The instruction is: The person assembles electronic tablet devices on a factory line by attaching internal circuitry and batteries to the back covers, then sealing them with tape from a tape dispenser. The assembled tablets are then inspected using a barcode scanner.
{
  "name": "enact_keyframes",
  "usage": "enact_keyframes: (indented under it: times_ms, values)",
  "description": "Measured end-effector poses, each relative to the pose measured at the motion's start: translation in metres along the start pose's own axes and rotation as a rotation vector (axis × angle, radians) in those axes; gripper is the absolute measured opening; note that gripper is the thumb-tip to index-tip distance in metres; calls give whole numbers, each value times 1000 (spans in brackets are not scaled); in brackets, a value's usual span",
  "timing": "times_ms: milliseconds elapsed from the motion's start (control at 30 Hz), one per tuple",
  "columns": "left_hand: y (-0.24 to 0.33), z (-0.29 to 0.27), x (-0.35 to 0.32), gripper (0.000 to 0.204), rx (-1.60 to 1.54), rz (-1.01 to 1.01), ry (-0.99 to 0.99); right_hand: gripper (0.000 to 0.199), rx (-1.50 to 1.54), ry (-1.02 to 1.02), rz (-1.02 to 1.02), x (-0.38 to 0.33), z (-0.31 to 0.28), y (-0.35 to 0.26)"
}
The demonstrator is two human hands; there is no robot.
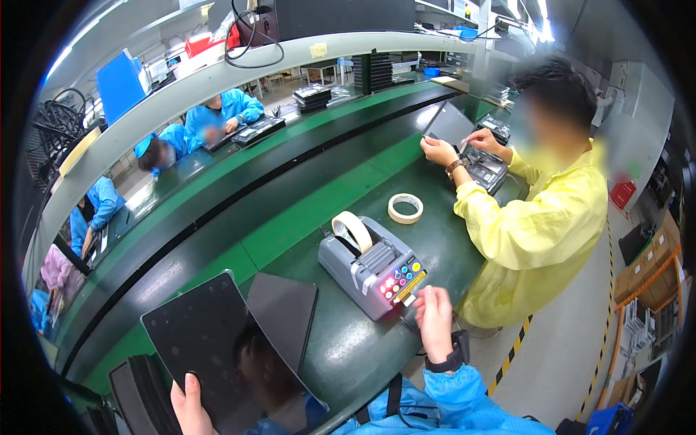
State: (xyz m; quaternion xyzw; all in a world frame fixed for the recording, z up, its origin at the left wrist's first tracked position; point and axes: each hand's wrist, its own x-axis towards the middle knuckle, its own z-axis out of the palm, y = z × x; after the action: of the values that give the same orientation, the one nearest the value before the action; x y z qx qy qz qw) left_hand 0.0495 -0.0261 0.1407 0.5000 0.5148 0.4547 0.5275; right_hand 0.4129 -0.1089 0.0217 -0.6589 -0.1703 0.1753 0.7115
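Observation:
My left hand (190, 406) grips the lower edge of a glossy black panel (210, 341) and holds it tilted up over the green bench. Under it lies a second dark panel (286, 312). My right hand (433, 319), with a black watch on the wrist, reaches to the front of a grey tape dispenser (370, 268) by its coloured buttons; the fingertips pinch at its outlet, and I cannot tell whether a tape piece is between them. A white tape roll (353, 230) sits on top of the machine.
A loose tape roll (405, 208) lies on the green bench (319, 203). A person in a yellow coat (536, 217) works on a device to the right. Across the dark conveyor belt (275, 159), several people in blue coats sit. Yellow-black floor striping runs at lower right.

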Motion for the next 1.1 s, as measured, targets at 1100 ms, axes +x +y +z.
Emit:
enact_keyframes:
  times_ms: [1100]
  values:
    - [-2, 49, -100, 46, 64, -158, 223, 27, -293, -1272, -144, -42, 135, -70]
